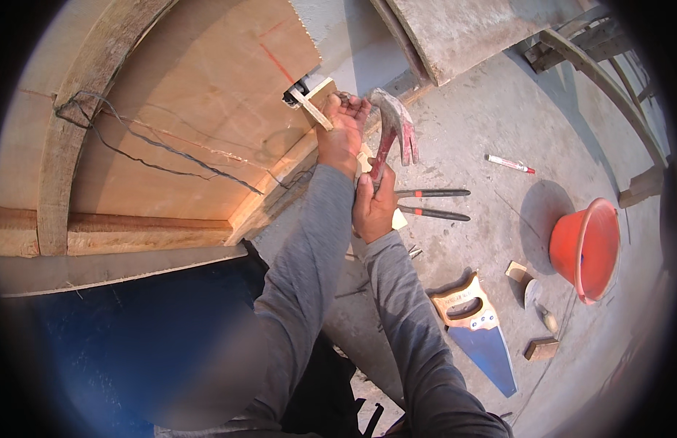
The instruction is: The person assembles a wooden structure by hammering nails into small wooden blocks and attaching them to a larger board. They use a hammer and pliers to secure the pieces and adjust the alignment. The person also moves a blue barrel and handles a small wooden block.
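My right hand [375, 206] is wrapped round the handle of a claw hammer [391, 131], whose worn head with traces of red points up and away. Just left of it, my left hand [342, 133] has its fingers curled at the edge of a plywood panel [207, 95]. What those fingers pinch is too small to make out. Against that hand lies a narrow wooden strip [311, 109], beside a small wood block [322, 89] and a black fitting at the panel's edge. Two dark handles of a pliers-like tool [435, 193] stick out right of my right hand.
On the concrete floor lie a handsaw [473, 328], a red marker [509, 163], a small wood block [541, 349] and a tilted orange-red bucket [585, 248]. Twisted wire [163, 144] hangs from a curved timber rib [61, 146]. A board [484, 29] stands at the far side.
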`<state>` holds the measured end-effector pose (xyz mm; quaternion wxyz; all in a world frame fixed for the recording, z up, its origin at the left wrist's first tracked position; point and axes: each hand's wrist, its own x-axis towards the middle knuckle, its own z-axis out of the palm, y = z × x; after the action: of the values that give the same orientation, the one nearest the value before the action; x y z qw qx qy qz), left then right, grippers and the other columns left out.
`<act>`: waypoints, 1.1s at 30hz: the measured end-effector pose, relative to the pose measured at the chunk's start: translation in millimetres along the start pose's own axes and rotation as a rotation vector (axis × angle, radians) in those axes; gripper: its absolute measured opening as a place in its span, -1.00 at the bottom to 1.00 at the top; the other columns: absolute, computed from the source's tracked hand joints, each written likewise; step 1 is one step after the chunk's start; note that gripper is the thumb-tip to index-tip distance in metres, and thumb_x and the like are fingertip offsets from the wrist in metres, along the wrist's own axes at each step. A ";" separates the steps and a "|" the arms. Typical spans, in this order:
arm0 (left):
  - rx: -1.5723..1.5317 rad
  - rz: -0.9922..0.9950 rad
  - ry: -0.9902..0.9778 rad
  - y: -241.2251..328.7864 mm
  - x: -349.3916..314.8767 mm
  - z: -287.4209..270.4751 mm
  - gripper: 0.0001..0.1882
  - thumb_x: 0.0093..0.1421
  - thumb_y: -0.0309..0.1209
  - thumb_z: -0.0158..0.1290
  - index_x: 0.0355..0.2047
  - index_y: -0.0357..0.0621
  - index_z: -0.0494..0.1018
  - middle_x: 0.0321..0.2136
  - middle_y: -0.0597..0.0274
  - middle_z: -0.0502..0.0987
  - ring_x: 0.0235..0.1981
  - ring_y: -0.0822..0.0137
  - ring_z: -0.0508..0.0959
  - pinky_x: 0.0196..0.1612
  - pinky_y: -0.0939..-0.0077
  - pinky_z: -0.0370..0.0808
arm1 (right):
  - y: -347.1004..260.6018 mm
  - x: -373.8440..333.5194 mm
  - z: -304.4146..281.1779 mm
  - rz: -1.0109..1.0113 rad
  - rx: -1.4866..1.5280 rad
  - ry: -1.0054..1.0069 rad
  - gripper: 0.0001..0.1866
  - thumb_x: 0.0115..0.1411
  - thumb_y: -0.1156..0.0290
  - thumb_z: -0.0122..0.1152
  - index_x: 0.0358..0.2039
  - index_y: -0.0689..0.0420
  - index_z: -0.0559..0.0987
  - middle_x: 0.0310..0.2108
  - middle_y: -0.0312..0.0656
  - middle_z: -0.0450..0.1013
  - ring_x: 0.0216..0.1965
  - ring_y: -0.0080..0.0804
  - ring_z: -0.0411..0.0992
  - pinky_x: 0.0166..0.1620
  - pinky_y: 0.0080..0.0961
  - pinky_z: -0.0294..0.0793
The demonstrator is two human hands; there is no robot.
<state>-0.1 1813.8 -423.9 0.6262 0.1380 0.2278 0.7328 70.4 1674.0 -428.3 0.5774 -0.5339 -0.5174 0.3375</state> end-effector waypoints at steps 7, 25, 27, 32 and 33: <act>-0.021 -0.018 -0.012 -0.6 2.8 -2.8 -0.85 0.20 -0.37 0.12 -0.41 -0.13 0.40 -0.40 0.25 0.46 -0.30 0.32 0.49 0.06 0.11 0.47 | 1.1 -4.2 2.8 -0.015 0.210 0.123 -0.71 0.39 0.33 -0.05 0.00 0.25 0.37 -0.49 -0.09 0.47 -0.56 -0.32 0.44 -0.44 -0.39 0.40; 0.815 -0.296 0.049 33.5 -33.0 10.2 -0.76 0.29 -0.31 0.03 -0.21 -0.26 0.42 -0.33 0.13 0.56 -0.18 0.19 0.58 -0.13 0.20 0.55 | 9.0 -25.7 2.9 -0.088 0.396 0.172 -0.61 0.35 0.39 -0.07 0.13 0.32 0.31 -0.48 -0.25 0.36 -0.58 -0.59 0.33 -0.48 -0.61 0.33; 1.677 0.067 -0.301 62.1 -55.4 7.3 -0.89 0.19 -0.45 0.05 -0.36 -0.26 0.49 -0.35 0.10 0.58 -0.32 0.20 0.61 -0.30 0.33 0.57 | 21.6 -25.0 -1.4 -0.075 0.163 0.096 -0.61 0.35 0.41 -0.07 0.13 0.31 0.27 -0.47 -0.26 0.35 -0.57 -0.60 0.33 -0.47 -0.62 0.35; 2.162 0.891 -1.029 147.6 -38.5 -8.6 -0.90 0.03 -0.50 0.09 -0.38 -0.12 0.50 -0.36 0.27 0.52 -0.39 0.20 0.57 -0.38 0.35 0.55 | 5.4 -34.4 28.5 -0.124 0.442 0.198 -0.64 0.33 0.42 0.00 0.08 0.30 0.31 -0.40 -0.06 0.41 -0.53 -0.28 0.41 -0.39 -0.44 0.42; 2.202 0.917 -1.092 149.3 -34.2 -7.2 -0.90 0.02 -0.49 0.09 -0.39 -0.10 0.49 -0.37 0.30 0.51 -0.40 0.23 0.57 -0.38 0.36 0.55 | 4.9 -35.7 32.6 -0.142 0.644 0.257 -0.62 0.31 0.41 0.04 0.07 0.32 0.32 -0.37 0.03 0.43 -0.51 -0.13 0.44 -0.36 -0.37 0.44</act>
<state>-125.2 1762.4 -351.6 -0.1075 0.9151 0.3545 0.1590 31.5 1650.0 -444.9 0.7985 -0.3255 -0.3433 0.3724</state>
